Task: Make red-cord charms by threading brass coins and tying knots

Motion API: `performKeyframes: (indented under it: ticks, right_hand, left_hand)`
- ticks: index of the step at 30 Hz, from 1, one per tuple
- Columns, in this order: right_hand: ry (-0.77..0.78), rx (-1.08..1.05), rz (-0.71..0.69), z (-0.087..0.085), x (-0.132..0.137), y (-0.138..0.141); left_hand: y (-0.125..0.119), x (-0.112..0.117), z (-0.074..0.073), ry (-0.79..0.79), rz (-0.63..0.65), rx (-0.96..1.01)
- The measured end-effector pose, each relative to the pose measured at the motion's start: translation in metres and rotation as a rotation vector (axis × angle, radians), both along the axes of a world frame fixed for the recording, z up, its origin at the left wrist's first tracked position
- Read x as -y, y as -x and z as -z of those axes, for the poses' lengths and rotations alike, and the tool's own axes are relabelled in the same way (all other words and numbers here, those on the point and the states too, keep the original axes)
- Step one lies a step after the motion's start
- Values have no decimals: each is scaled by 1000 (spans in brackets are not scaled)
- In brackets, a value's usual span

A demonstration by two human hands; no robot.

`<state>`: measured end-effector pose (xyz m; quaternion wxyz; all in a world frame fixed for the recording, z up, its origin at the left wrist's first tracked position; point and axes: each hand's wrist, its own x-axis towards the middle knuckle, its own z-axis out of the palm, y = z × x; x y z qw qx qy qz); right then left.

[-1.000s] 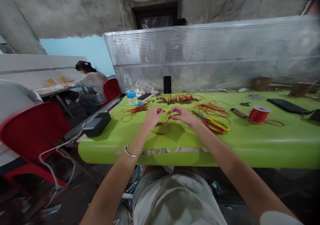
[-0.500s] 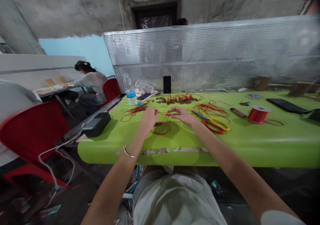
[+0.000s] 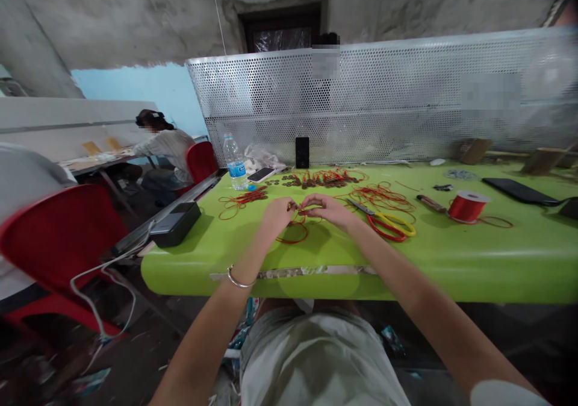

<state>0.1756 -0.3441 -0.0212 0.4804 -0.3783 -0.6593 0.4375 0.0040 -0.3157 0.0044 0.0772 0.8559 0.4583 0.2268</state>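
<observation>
Both hands meet over the green table (image 3: pixel 253 240), fingertips almost touching. My left hand (image 3: pixel 279 214) is closed, pinching a thin red cord (image 3: pixel 307 232) that hangs in a loop onto the tabletop. Opposite it, my right hand (image 3: pixel 326 208) pinches the same cord between thumb and fingers. Small brownish coins (image 3: pixel 332 181) with red cord lie in rows beyond the hands. A bundle of red cords (image 3: pixel 248 196) rests to the left, and a looser tangle of red cord (image 3: pixel 383 196) to the right. Scissors (image 3: pixel 388 224) with red and yellow handles lie beside my right forearm.
A spool of red cord (image 3: pixel 468 207) and a utility knife (image 3: pixel 430 203) are on the right, near a black phone (image 3: pixel 519 190). A water bottle (image 3: pixel 235 164) stands far left; a black box (image 3: pixel 176 224) sits at the left edge. A perforated metal screen (image 3: pixel 383 105) closes the back.
My left hand has moved right, so its fingertips are now close to the right hand's. The stretch of cord between the hands has shortened. The right hand has barely moved.
</observation>
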Motion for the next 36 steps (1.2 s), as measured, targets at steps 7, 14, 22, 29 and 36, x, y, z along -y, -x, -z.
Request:
performKeyframes:
  ticks: [7,14,22,29,36]
  right_hand:
    - [-122,74,130,3,-5,-6]
    - [-225,214,363,-11,15,-47]
    - [-264,370,520,-23,48,-96]
    - [-316,171,574,-36,74,-129]
    - [-205,274,454,-26,76,-106]
  left_hand:
    - [5,2,2,-13,72,79]
    - [30,1,10,60,39,157]
    - [42,12,23,171,88,-3]
    - [43,11,28,162,75,-6]
    - [27,-2,11,74,217,-97]
